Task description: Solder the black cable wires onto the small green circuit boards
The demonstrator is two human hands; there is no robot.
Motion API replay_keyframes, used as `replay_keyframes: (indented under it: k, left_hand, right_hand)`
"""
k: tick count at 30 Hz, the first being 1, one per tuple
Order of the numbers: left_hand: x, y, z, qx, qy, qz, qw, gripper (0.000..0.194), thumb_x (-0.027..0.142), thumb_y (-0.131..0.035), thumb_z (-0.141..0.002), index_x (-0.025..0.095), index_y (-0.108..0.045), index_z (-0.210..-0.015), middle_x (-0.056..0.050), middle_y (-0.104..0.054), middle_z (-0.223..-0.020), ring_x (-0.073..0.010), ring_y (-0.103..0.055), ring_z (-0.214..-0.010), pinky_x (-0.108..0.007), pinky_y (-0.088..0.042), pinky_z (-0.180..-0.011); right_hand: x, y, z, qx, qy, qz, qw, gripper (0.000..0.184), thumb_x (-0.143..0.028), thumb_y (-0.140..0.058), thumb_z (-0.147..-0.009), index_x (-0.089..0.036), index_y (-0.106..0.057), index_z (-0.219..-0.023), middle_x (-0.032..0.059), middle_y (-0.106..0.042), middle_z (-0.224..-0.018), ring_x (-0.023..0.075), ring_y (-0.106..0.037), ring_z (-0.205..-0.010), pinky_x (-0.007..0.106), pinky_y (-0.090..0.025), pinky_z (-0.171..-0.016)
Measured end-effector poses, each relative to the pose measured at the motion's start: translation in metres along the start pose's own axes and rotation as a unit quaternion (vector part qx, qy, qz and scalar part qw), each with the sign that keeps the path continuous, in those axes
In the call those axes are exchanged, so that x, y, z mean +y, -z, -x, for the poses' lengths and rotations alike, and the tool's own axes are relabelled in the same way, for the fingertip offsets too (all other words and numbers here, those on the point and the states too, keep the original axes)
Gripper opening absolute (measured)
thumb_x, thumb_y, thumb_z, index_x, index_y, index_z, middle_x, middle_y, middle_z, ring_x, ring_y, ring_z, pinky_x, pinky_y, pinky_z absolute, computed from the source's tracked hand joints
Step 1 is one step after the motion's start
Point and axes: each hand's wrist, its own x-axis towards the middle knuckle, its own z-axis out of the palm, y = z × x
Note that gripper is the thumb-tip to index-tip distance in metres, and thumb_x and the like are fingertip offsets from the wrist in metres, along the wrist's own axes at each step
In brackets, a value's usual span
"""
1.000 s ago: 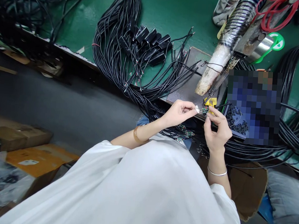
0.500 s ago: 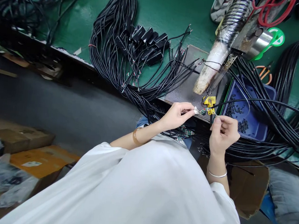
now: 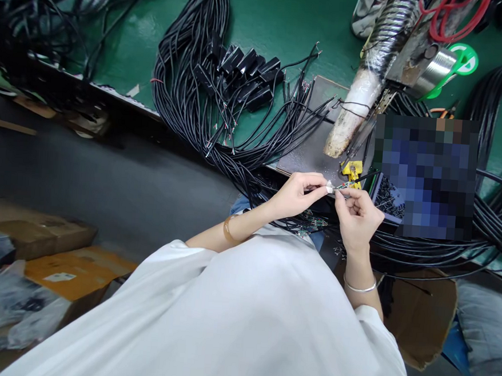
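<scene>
Right hand (image 3: 358, 215) had shifted leftward from half a second earlier, thumb and finger nearly together by the small circuit board (image 3: 346, 185), any grip unclear; the left hand (image 3: 301, 195) pinched the board's left end, near the yellow clip (image 3: 352, 170)

- Circuit board (image 3: 346, 185): small, green, reddish spot; spans the gap between left hand (image 3: 297, 196) and right hand (image 3: 358, 215), right fingertips against its near side. Finer detail too small to read.
- White piece (image 3: 329, 186): tiny, pinched in left fingertips at the board's left end; exact form unclear.
- Black cable (image 3: 367, 177): thin, slants up and rightward from the board's right end.
</scene>
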Motion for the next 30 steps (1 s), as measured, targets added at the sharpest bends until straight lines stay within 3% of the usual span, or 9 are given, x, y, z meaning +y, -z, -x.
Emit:
replay_keyframes:
  k: [5,7,10,12,15,17,19,23,30]
  left_hand:
    - [0.001,0.000,-0.001,-0.012,0.023,0.036,0.999,0.039,0.047,-0.059,-0.092,0.011,-0.065,-0.078,0.000,-0.053,-0.073,-0.0096,-0.046,-0.068,-0.023,-0.038,-0.064]
    - [0.003,0.001,-0.002,-0.012,0.034,0.044,0.998,0.041,0.050,-0.060,-0.091,0.012,-0.063,-0.076,0.000,-0.053,-0.072,-0.0095,-0.046,-0.067,-0.023,-0.038,-0.064]
    - [0.006,0.002,-0.004,-0.015,0.040,0.050,0.998,0.045,0.054,-0.060,-0.089,0.013,-0.059,-0.070,0.001,-0.048,-0.069,-0.0085,-0.042,-0.064,-0.023,-0.035,-0.061]
    - [0.007,0.003,-0.004,-0.016,0.040,0.058,0.997,0.047,0.055,-0.062,-0.087,0.013,-0.056,-0.067,0.001,-0.046,-0.068,-0.0080,-0.039,-0.062,-0.023,-0.032,-0.059]
    - [0.008,0.004,-0.005,-0.021,0.042,0.072,0.996,0.046,0.054,-0.065,-0.086,0.012,-0.057,-0.068,0.001,-0.046,-0.068,-0.0075,-0.038,-0.062,-0.024,-0.030,-0.058]
    - [0.008,0.005,-0.006,-0.031,0.046,0.080,0.995,0.044,0.053,-0.065,-0.086,0.012,-0.059,-0.070,0.002,-0.046,-0.068,-0.0073,-0.037,-0.061,-0.024,-0.030,-0.057]
    - [0.006,0.005,-0.006,-0.032,0.045,0.083,0.995,0.042,0.051,-0.065,-0.086,0.012,-0.061,-0.073,0.001,-0.048,-0.068,-0.0075,-0.038,-0.061,-0.024,-0.030,-0.057]
    - [0.003,0.002,-0.007,0.015,0.012,0.053,0.998,0.031,0.039,-0.063,-0.088,0.012,-0.065,-0.074,0.000,-0.052,-0.072,-0.0089,-0.045,-0.066,-0.024,-0.035,-0.062]
    - [0.000,-0.006,-0.011,0.076,-0.008,0.016,0.997,0.018,0.024,-0.064,-0.086,0.013,-0.070,-0.074,0.000,-0.053,-0.071,-0.0097,-0.048,-0.066,-0.025,-0.036,-0.062]
  right_hand:
    - [-0.003,0.001,0.003,-0.063,0.160,0.057,0.983,0.002,-0.020,-0.065,-0.089,-0.021,-0.067,-0.088,-0.0087,-0.046,-0.054,0.0048,-0.045,-0.046,0.020,-0.040,-0.052]
    - [-0.002,0.006,0.008,-0.062,0.176,0.049,0.981,0.005,-0.020,-0.067,-0.088,-0.022,-0.067,-0.093,-0.0091,-0.048,-0.054,0.0046,-0.043,-0.044,0.020,-0.039,-0.050]
    - [0.006,0.018,0.012,0.050,0.101,0.028,0.993,0.016,-0.022,-0.067,-0.088,-0.022,-0.063,-0.104,-0.0082,-0.055,-0.060,0.0049,-0.042,-0.039,0.021,-0.036,-0.042]
    - [0.011,0.025,0.011,0.120,0.089,0.049,0.988,0.014,-0.021,-0.065,-0.090,-0.022,-0.061,-0.103,-0.0055,-0.061,-0.065,0.0072,-0.051,-0.043,0.021,-0.039,-0.042]
    - [0.017,0.025,0.004,0.100,0.168,0.090,0.977,0.014,-0.015,-0.066,-0.088,-0.023,-0.061,-0.099,0.0018,-0.074,-0.086,0.0150,-0.073,-0.074,0.025,-0.057,-0.061]
    - [0.019,0.018,-0.001,0.044,0.221,0.087,0.970,0.018,-0.012,-0.066,-0.087,-0.023,-0.060,-0.101,0.0071,-0.075,-0.109,0.0193,-0.075,-0.098,0.031,-0.062,-0.078]
    - [0.021,0.010,-0.003,0.014,0.243,0.075,0.967,0.018,-0.012,-0.063,-0.089,-0.022,-0.058,-0.103,0.0105,-0.072,-0.123,0.0204,-0.073,-0.107,0.034,-0.063,-0.085]
    - [0.018,0.003,-0.002,0.025,0.202,0.055,0.977,0.012,-0.014,-0.061,-0.091,-0.021,-0.057,-0.100,0.0107,-0.073,-0.121,0.0203,-0.074,-0.105,0.034,-0.064,-0.083]
    - [-0.006,0.021,-0.008,-0.026,0.122,0.066,0.990,0.006,-0.018,-0.063,-0.092,-0.021,-0.060,-0.095,0.0091,-0.074,-0.121,0.0200,-0.074,-0.103,0.031,-0.063,-0.081]
